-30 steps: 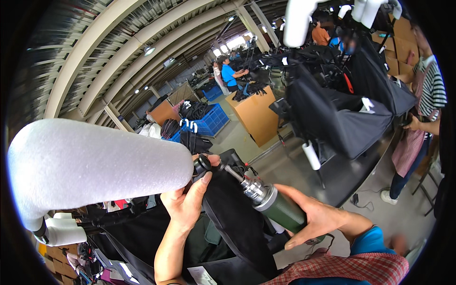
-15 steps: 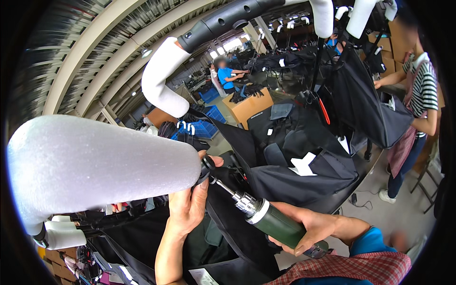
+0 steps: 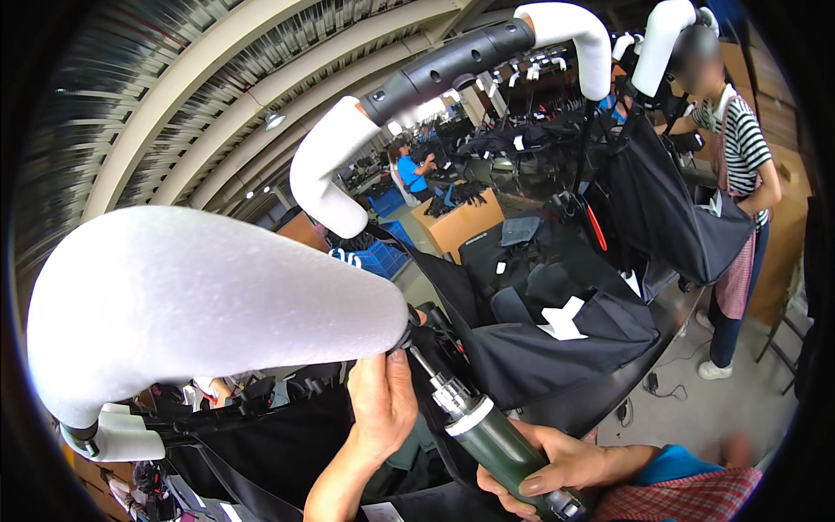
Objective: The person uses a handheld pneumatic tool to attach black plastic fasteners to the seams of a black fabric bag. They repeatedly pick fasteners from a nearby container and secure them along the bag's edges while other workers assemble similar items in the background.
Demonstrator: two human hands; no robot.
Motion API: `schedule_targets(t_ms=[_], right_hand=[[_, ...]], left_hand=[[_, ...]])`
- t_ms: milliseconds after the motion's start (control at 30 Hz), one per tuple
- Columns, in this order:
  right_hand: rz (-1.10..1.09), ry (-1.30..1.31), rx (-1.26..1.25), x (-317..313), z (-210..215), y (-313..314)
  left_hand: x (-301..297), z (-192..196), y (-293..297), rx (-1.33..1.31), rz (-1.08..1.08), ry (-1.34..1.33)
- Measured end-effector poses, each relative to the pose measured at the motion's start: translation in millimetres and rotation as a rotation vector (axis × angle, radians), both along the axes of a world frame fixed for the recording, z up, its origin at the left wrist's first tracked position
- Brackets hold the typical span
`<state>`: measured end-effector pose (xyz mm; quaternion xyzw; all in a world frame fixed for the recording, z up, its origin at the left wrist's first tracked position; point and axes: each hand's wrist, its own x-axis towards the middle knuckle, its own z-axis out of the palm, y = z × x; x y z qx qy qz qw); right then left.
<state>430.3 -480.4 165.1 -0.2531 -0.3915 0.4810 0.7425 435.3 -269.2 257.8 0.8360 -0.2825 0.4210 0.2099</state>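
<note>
A dark green power screwdriver (image 3: 500, 444) is gripped in my right hand (image 3: 557, 461), its fingers closed round the body. The metal bit (image 3: 423, 359) points up and left, its tip against or very near a black fitting (image 3: 405, 335). That fitting sits at the narrow-looking end of a tube wrapped in white foam (image 3: 217, 287), which fills the left of the view. My left hand (image 3: 381, 404) is closed round the fitting from below, thumb in front; most of its fingers are hidden behind. Black fabric (image 3: 287, 435) hangs beneath.
Another white foam-covered bar (image 3: 330, 191) with a black middle piece (image 3: 448, 70) arches ahead. Black fabric parts (image 3: 557, 339) with white tags cover a table. A cardboard box (image 3: 461, 222) and blue crates (image 3: 383, 259) stand beyond. At right a person (image 3: 739, 174) handles black fabric.
The view has shifted, so the foam tube and my left hand appear farther right. The screwdriver stands more upright, its bit still at the fitting. The person at right has moved.
</note>
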Motion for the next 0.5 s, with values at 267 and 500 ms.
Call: schedule_targets(t_ms=[267, 500], right_hand=[[-0.188, -0.06, -0.178, -10.2, 17.1, -7.1], [-0.179, -0.04, -0.177, -14.0, 25.6, -2.6]], left_hand=[[10.2, -5.0, -16.1, -0.139, -0.001, -0.017], [2.9, -3.4, -14.5, -0.139, 0.044, -0.028]])
